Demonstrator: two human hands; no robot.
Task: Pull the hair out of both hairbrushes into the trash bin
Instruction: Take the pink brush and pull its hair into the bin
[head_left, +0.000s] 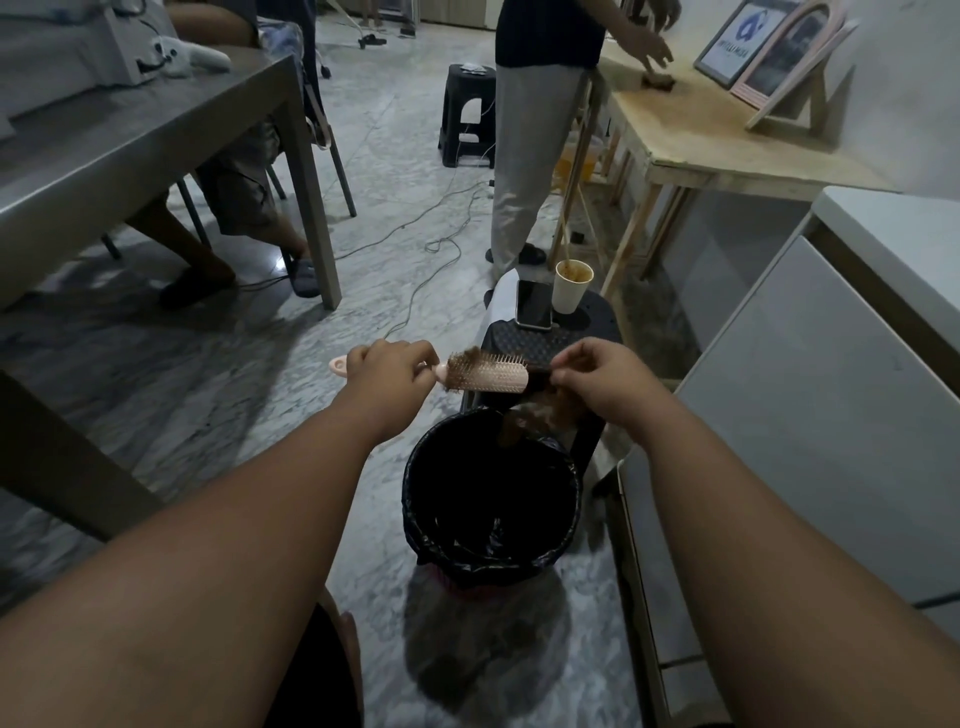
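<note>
We held the pink brush (485, 374) level in our curled left hand (389, 371). Our right hand (597, 376) pinched, it seemed, brown hair (532, 413) above the bin (409, 483).

Black stool (540, 340) carries a phone (534, 304) and, just beside it, an upright paper cup (571, 288); white cabinet (831, 389) at right. Grey table (130, 140) at left with a seated person's legs (239, 192) under it, cables (431, 228) across the marble floor (208, 374). Farther back a standing person (530, 156) leans over a wooden table (691, 135) holding framed pictures (748, 41), with a second black stool (467, 119) nearby.
</note>
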